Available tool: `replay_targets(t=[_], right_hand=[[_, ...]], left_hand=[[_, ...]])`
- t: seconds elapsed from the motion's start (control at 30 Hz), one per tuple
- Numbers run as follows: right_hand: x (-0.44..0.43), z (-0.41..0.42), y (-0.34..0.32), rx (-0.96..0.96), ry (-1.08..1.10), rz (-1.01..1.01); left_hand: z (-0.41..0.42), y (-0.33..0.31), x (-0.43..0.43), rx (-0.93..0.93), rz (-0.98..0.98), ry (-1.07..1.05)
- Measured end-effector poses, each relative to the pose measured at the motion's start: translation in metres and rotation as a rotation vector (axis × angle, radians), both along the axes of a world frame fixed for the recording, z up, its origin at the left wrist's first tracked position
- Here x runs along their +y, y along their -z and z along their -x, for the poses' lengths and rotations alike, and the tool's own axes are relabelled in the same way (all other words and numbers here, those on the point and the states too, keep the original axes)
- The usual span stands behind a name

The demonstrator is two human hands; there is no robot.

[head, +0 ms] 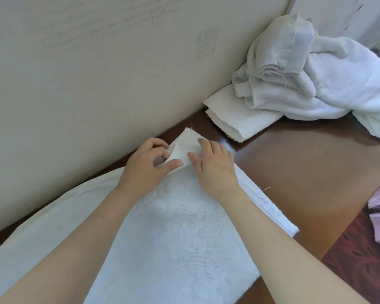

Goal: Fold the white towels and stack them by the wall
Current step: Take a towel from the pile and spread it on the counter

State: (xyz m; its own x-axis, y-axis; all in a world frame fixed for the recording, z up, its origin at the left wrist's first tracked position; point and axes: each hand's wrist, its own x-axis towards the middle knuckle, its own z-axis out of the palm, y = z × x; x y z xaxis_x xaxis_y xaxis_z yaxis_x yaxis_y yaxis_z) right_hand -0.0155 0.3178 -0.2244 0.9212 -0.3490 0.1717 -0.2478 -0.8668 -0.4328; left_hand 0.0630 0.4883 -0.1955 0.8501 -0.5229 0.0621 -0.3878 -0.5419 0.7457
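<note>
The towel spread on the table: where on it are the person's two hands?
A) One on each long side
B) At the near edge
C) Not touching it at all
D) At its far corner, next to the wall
D: the left hand pinches the far corner of the towel and the right hand rests on that same corner, close to the wall.

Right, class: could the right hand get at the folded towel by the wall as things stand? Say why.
Probably yes: only bare table separates the right hand, resting on a corner of the spread towel, from the folded towel.
</note>
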Motion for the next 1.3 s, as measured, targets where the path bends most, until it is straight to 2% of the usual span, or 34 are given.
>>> replay_targets(t=[0.2,0.33,0.43,0.5,0.57,0.63,0.73,0.9,1.0,1.07,1.2,1.3], right_hand=[[0.009,-0.023,0.013,-0.164,-0.025,0.117],[0.009,-0.023,0.004,-0.296,-0.035,0.078],[0.002,-0.024,-0.011,-0.413,0.056,0.018],[-0.004,-0.028,-0.018,-0.476,0.132,-0.003],[-0.010,-0.036,-0.023,-0.450,0.180,-0.041],[-0.014,-0.041,-0.022,-0.291,0.134,-0.148],[-0.018,-0.038,-0.021,-0.053,0.063,-0.318],[-0.016,-0.020,-0.024,0.001,0.035,-0.394],[-0.010,-0.006,-0.024,-0.020,-0.028,-0.510],[-0.006,0.000,-0.025,-0.066,-0.079,-0.517],[-0.007,-0.006,-0.026,-0.135,-0.018,-0.477],[-0.011,-0.022,-0.026,-0.175,0.059,-0.348]], left_hand=[[0.010,0.005,-0.021,-0.195,0.166,-0.107],[0.002,-0.002,-0.022,-0.305,0.214,-0.151],[-0.011,-0.020,-0.031,-0.319,0.236,-0.198],[-0.025,-0.024,-0.040,-0.248,0.253,-0.224],[-0.040,-0.019,-0.049,-0.077,0.217,-0.185],[-0.050,-0.008,-0.049,0.035,0.089,-0.149],[-0.049,0.005,-0.030,0.088,-0.055,-0.186],[-0.035,0.009,0.006,0.079,-0.216,-0.174],[-0.030,0.002,0.011,0.040,-0.149,-0.159],[-0.029,-0.004,0.012,0.018,-0.060,-0.121],[-0.027,-0.007,0.007,-0.046,0.074,-0.100],[-0.029,0.002,-0.004,-0.152,0.065,-0.158]])
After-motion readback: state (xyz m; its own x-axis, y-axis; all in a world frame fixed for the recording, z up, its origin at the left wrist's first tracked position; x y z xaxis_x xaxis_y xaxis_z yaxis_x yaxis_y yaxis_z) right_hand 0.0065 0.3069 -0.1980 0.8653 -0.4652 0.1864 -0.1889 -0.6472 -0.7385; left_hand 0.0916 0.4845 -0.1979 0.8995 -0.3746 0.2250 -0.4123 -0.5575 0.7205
